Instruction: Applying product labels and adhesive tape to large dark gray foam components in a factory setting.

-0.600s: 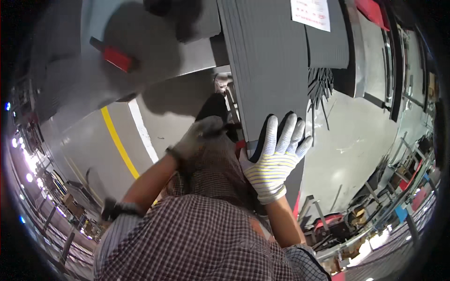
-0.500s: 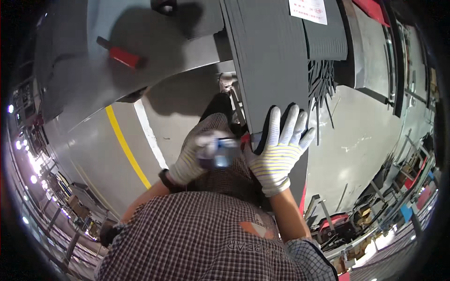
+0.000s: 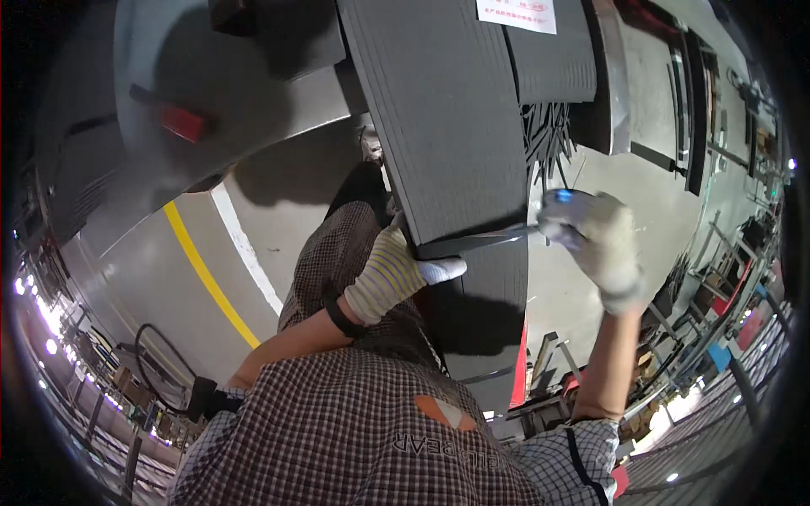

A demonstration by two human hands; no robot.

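- Gloved left hand [image 3: 392,274] clasps the grey stack [image 3: 447,135] at its nine o'clock edge, thumb on top.
- Toward three o'clock, the right hand [image 3: 595,240], blurred, curls round a bluish object [image 3: 564,196].
- Shiny strip [image 3: 498,237] crosses the stack, which runs toward twelve.

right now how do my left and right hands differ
The left gloved hand is at the left edge of the gray stack; the right gloved hand is past its right edge. The left hand has a black wristband; the right hand shows none. Both wear pale gloves.
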